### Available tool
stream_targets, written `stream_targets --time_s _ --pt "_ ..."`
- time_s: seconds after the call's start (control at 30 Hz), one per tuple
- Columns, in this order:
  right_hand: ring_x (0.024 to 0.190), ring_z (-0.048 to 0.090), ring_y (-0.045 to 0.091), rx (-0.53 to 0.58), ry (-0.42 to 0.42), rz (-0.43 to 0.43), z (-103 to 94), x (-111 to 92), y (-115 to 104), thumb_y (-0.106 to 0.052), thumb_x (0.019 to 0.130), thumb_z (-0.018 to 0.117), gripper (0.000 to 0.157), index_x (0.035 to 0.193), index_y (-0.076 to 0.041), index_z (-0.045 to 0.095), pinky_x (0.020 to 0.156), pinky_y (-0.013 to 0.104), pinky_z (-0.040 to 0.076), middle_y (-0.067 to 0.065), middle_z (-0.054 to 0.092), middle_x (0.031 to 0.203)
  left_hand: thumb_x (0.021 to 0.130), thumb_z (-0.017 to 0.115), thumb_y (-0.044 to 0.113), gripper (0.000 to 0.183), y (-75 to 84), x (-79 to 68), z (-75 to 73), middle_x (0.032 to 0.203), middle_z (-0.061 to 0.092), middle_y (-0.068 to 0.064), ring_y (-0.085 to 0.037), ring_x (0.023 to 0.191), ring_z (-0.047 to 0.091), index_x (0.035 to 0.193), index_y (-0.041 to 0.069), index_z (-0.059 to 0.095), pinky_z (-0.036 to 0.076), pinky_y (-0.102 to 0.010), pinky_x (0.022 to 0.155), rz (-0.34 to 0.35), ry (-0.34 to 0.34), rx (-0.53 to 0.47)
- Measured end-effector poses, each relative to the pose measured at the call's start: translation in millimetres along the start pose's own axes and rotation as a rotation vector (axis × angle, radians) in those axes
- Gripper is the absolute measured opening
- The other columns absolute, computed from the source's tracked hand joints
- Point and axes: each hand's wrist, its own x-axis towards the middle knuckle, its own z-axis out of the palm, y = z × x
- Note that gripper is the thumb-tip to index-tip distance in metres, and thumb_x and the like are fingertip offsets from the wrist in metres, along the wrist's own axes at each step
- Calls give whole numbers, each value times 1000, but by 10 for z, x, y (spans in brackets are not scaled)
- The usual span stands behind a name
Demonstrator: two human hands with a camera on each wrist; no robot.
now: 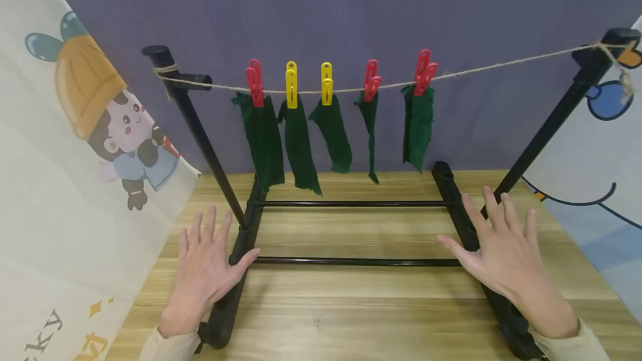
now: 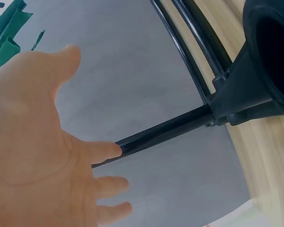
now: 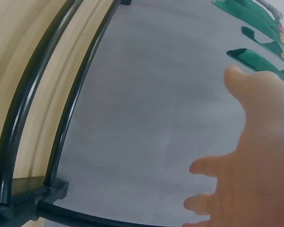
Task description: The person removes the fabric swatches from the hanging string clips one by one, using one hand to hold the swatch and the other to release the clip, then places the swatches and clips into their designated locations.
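Both hands hold nothing. My left hand [image 1: 204, 268] is spread, palm down, over the left foot of a black rack [image 1: 351, 262]. Over the rack's right foot, my right hand [image 1: 504, 255] spreads its fingers the same way. A twine line [image 1: 494, 66] runs between the rack's two uprights. From it hang several dark green cloth strips [image 1: 264, 144], each under a clothespin. The outer left clothespin [image 1: 254, 83] is red, then come two yellow clothespins [image 1: 291, 85], then two red clothespins [image 1: 424, 73]. The fourth cloth strip [image 1: 371, 132] is narrow and twisted.
The rack stands on a wood-grain table [image 1: 351, 311]. Behind it rises a grey-purple backdrop [image 1: 341, 10]. A white printed sheet [image 1: 45, 183] with a cartoon figure borders the left side, and another printed sheet [image 1: 592, 149] borders the right.
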Motion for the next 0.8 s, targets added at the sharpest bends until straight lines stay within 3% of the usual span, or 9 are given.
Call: stream_targets --time_s 0.1,0.2,0.33,0.4,0.5,0.63,0.8 --pt "142 -1 44 37 20 -11 -42 17 -14 -64 84 58 94 155 -19 16 102 66 -17 19 4 158 80 52 75 97 -10 21 -1 155 19 -21 -45 140 14 148 8 35 13 -65 105 25 27 4" --pt "139 12 48 102 74 -31 -91 53 -41 -59 84 62 89 152 -14 25 104 69 -2 21 13 157 82 55 70 92 -22 54 -13 153 25 -22 -45 137 22 147 7 37 18 -62 105 64 74 0" --pt "131 29 51 294 153 -32 -180 93 -98 -44 85 70 77 147 -10 39 98 70 23 20 26 153 84 60 61 85 -16 105 -30 149 32 -22 -44 131 32 145 7 39 28 -59 101 113 138 -51" --pt "130 35 47 399 197 -22 -236 106 -133 -36 86 72 70 145 -13 43 96 68 28 16 33 151 84 62 57 81 1 129 -37 147 36 -22 -44 128 37 144 7 40 32 -58 99 135 167 -88" --pt "125 47 26 508 282 -26 -313 141 -184 -23 86 73 59 140 -20 50 100 42 38 7 47 143 84 66 50 77 25 164 -47 142 42 -21 -43 124 43 142 5 43 37 -57 95 173 220 -135" --pt "109 53 3 620 383 -73 -399 202 -239 -7 83 75 53 131 -23 60 86 13 37 4 60 128 83 68 43 71 51 199 -67 137 49 -19 -40 122 47 138 2 47 39 -55 95 214 297 -185" --pt "99 60 4 761 405 -121 -504 249 -316 5 82 71 43 122 -9 66 84 15 43 11 64 118 84 68 37 61 85 224 -98 132 55 -16 -35 120 51 133 2 54 40 -50 97 239 367 -253"
